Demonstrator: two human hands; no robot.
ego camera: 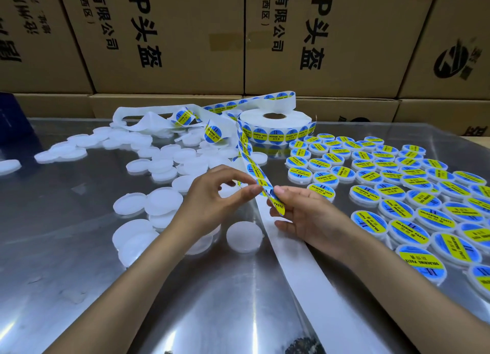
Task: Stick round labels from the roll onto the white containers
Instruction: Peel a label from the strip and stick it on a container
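**Label peeled at the strip**

A round blue-and-yellow label [277,203] is pinched by the right hand [305,215], while the left hand [212,194] pinches the label strip [254,168] running from the roll [275,124]. A bare white container [244,237] sits just below; labelled containers [397,191] fill the steel table [79,247] on the right.

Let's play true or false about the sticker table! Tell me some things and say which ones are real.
1. Both hands are holding the sticker strip. True: the left hand and right hand pinch it.
2. The containers with stickers sit on the person's left. False: they are on the right; the plain white containers are on the left.
3. The sticker roll lies flat on the table. True.
4. The stickers are red and green. False: they are blue and yellow.
5. Cardboard boxes stand behind the table. True.
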